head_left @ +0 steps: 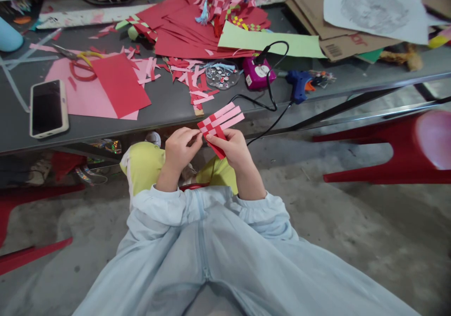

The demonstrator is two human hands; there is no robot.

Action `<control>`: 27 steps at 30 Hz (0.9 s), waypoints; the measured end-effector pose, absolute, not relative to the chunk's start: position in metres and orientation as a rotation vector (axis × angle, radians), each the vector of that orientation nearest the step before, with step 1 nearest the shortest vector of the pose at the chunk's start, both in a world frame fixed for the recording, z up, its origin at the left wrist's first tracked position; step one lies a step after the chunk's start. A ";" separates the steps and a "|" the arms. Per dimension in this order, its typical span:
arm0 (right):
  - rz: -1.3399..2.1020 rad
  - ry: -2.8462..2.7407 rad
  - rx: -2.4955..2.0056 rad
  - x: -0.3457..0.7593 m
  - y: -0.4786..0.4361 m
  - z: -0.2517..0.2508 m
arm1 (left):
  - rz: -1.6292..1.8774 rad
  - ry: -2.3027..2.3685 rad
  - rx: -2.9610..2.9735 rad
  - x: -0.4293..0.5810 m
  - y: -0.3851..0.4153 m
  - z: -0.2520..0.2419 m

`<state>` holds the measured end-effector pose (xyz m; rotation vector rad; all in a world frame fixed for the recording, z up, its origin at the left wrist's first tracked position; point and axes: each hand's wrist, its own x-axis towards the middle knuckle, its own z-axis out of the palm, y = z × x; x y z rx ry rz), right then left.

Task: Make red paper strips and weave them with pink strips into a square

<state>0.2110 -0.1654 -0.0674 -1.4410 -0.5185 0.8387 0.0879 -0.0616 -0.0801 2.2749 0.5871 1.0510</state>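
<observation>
A small piece of woven red and pink paper strips [213,121] is held above my lap, just off the table's front edge. Its loose pink strips point up and to the right, and a red part hangs down. My right hand [233,147] grips it from the right, thumb lying on top of the weave. At its left edge, my left hand [182,147] pinches with thumb and forefinger; the fingertips meet the paper's corner.
On the grey table [21,127] lie a phone [48,109], scissors [84,67], red sheets [121,85], paper scraps, a purple box [259,74] with a black cable, a blue glue gun [299,84] and cardboard [313,10]. A red stool [398,151] stands at the right.
</observation>
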 end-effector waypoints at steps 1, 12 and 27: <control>0.841 -0.518 -1.437 0.211 -0.166 -0.067 | 1.057 0.583 2.279 0.088 -0.062 -0.080; 0.842 -0.524 -1.433 0.210 -0.166 -0.068 | 1.125 0.575 2.332 0.087 -0.061 -0.081; 0.867 -0.485 -1.419 0.208 -0.164 -0.070 | 0.977 0.634 1.969 0.090 -0.063 -0.077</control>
